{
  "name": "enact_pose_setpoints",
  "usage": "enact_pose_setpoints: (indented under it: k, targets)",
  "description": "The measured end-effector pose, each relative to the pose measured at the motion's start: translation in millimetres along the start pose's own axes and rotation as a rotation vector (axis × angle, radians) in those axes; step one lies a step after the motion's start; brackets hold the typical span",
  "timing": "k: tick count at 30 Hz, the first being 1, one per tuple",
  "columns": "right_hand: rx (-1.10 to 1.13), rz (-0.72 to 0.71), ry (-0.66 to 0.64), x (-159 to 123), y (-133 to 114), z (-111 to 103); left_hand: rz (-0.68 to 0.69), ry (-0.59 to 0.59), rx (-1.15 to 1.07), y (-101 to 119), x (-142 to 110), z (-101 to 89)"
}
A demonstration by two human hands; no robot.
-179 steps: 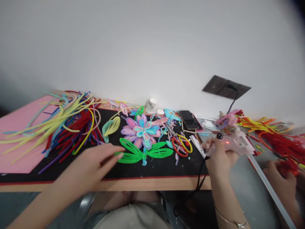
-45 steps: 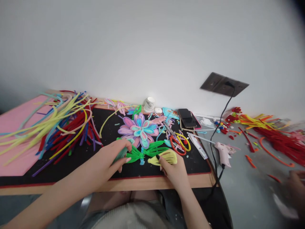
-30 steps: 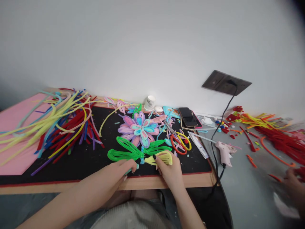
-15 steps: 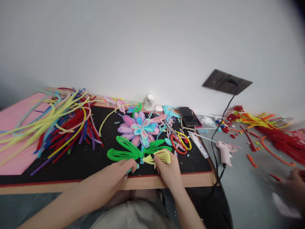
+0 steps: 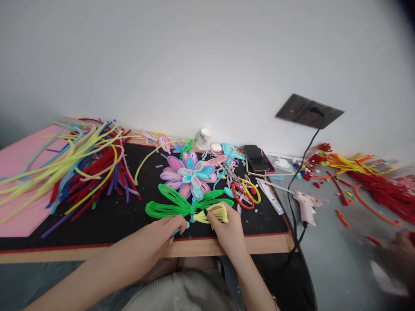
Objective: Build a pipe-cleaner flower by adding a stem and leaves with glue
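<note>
A pipe-cleaner flower with pink, purple and blue petals lies on the black mat. Below its head, green looped leaves spread to both sides of a light blue stem. My left hand is closed around the lower stem, whose teal end pokes out by the fingertips. With thumb and fingers, my right hand pinches a pale yellow looped pipe-cleaner leaf. The yellow leaf's pointed tip meets the stem just under the green leaves; whether it is fastened there I cannot tell.
Loose pipe cleaners heap at the left over a pink sheet. Scissors, a phone and a paper cup lie beyond. A corded glue gun rests right, near another person's hand.
My right hand has shifted slightly left with the yellow leaf, whose outer loops look a little narrower. My left hand and the flower look unchanged.
</note>
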State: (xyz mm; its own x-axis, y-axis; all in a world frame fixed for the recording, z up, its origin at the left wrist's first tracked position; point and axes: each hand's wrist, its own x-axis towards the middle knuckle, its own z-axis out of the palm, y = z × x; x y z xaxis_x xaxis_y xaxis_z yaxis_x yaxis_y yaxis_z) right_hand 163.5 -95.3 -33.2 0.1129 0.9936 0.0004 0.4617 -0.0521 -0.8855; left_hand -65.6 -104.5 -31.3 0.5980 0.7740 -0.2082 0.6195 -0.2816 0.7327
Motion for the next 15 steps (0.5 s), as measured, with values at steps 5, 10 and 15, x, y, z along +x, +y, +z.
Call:
enact_pose_setpoints:
  k: [5, 10, 15]
  targets:
    - [-0.018, -0.01, -0.006, 0.2, -0.7, 0.4, 0.024, 0.0, 0.038, -1.4, 0.3, 0.4]
    - [-0.049, -0.023, 0.002, 0.8, 2.8, 1.0, 0.019, 0.02, 0.032, -1.0, 0.0, 0.6]
    - [-0.061, -0.031, -0.009, -0.3, 0.6, 0.2, 0.045, 0.033, 0.009, 5.2, 0.4, -1.6]
